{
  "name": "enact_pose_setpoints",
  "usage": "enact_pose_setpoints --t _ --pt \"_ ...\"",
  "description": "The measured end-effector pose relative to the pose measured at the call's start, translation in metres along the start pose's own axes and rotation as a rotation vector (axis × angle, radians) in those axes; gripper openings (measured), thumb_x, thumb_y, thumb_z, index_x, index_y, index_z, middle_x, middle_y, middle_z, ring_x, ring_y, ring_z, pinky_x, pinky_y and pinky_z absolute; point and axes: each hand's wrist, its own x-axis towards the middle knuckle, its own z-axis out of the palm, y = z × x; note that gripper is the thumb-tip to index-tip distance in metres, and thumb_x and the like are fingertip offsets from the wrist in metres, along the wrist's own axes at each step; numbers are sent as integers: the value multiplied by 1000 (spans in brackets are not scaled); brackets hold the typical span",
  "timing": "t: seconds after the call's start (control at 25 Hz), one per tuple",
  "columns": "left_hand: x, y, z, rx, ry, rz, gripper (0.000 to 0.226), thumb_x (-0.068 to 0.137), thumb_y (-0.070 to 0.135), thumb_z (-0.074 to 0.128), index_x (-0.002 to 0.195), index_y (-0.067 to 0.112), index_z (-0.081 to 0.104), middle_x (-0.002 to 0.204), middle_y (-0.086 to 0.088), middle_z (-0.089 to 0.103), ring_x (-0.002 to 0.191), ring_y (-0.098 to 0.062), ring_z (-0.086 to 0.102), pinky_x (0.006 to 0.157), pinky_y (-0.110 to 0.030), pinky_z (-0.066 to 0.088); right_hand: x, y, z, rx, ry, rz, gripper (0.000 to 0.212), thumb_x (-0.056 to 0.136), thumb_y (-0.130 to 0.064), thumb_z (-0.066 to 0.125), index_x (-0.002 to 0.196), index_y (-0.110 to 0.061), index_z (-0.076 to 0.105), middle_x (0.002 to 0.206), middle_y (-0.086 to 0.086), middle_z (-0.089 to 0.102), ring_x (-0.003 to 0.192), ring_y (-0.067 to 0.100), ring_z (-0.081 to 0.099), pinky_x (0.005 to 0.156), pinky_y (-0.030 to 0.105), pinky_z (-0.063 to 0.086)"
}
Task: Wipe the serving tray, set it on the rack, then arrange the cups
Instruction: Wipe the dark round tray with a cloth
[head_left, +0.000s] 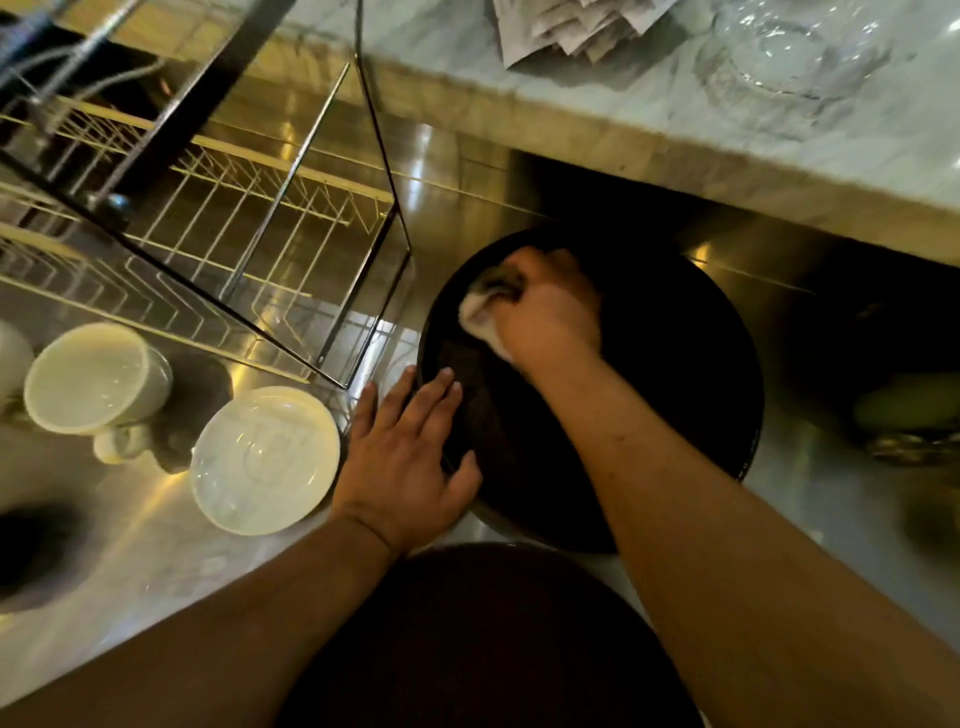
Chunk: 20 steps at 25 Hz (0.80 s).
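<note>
Cloth (480, 317), white, bunched in our right hand (550, 317), lies on the round black serving tray (675, 395); our left hand (405, 457), fingers spread flat, presses its rim.

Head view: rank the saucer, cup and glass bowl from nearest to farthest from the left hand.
1. Saucer, just left of the left hand.
2. Cup, farther left, beyond the saucer.
3. Glass bowl, on the counter, far upper right.
</note>
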Motion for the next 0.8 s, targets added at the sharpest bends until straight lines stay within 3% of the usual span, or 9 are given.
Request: enact_pose_setpoints --t 0.12,0.32,0.44,0.52,0.64,0.72,0.8 --pt "1 -1 0 6 5 3 72 85 55 48 143 12 52 149 -8 55 149 -32 34 122 -63 23 -43 -26 22 86 -96 -277 46 70 -38 67 115 -24 69 110 10 66 96 33 65 82 36 52" --pt "0 0 -1 -22 22 -1 75 85 53 49 150 16 41 150 -10 54 149 -33 34 123 -62 23 -83 19 3 -30 -197 -426 41 77 -30 69 117 -25 64 108 5 63 92 28 63 74 36 52" --pt "1 1 -4 -30 3 -10 75 86 57 47 150 19 45 154 -4 51 150 -31 33 123 -60 22 -113 53 -21 -137 -331 -522 35 76 -27 71 111 -27 65 104 0 57 86 22 59 66 33 49" --pt "1 3 -6 -29 -4 -20 76 84 55 45 148 16 50 156 -4 50 149 -30 34 124 -60 21 -130 78 -40 -206 -440 -521 34 75 -27 69 109 -31 65 102 -4 53 81 18 53 61 31 44" --pt "0 6 -9 -39 -13 -23 75 83 53 44 148 16 51 157 -5 49 150 -29 32 125 -59 19 -144 109 -72 -273 -512 -428 26 76 -26 65 102 -31 65 98 -6 50 80 17 54 61 33 47" --pt "0 7 -11 -38 -39 -22 76 84 54 43 150 18 48 159 -4 46 152 -29 29 126 -58 17 -141 119 -87 -331 -557 -300 18 80 -27 64 97 -32 64 93 -7 51 80 18 56 60 31 46" --pt "0 7 -12 -32 -63 -24 77 85 56 41 152 19 46 161 -2 43 153 -28 26 127 -57 14 -126 121 -102 -233 -637 -88 7 84 -26 67 90 -29 66 87 -3 61 78 22 63 58 31 50"
